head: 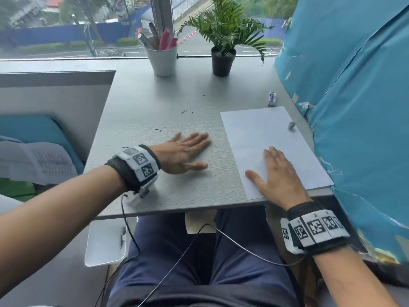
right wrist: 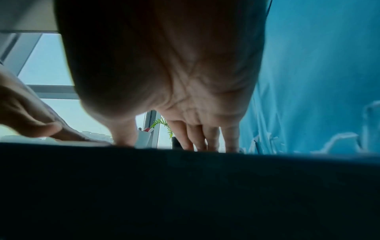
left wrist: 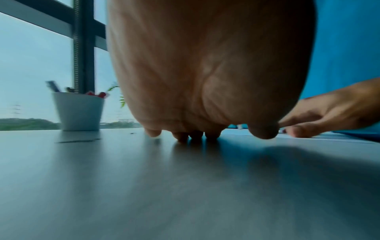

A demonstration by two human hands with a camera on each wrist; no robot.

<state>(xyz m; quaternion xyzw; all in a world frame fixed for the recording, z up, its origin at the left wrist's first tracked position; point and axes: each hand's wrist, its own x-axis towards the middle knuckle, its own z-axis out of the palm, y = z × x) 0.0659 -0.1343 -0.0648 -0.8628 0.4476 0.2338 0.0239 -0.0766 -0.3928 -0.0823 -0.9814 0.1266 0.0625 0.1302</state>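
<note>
Seen from the head, the right hand [head: 276,173] lay flat and empty on the paper [head: 259,129] near the right edge of the desk [head: 166,96], the left hand [head: 183,151] flat and empty beside it; both wrist views showed straight fingers [right wrist: 211,138], so even downward pressure seemed the wisest way to keep the sheet still.

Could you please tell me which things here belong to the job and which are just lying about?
In hand: sheet of paper under the right hand; left hand resting on the desk.
Lying about: eraser, pen cup, potted plant.
</note>
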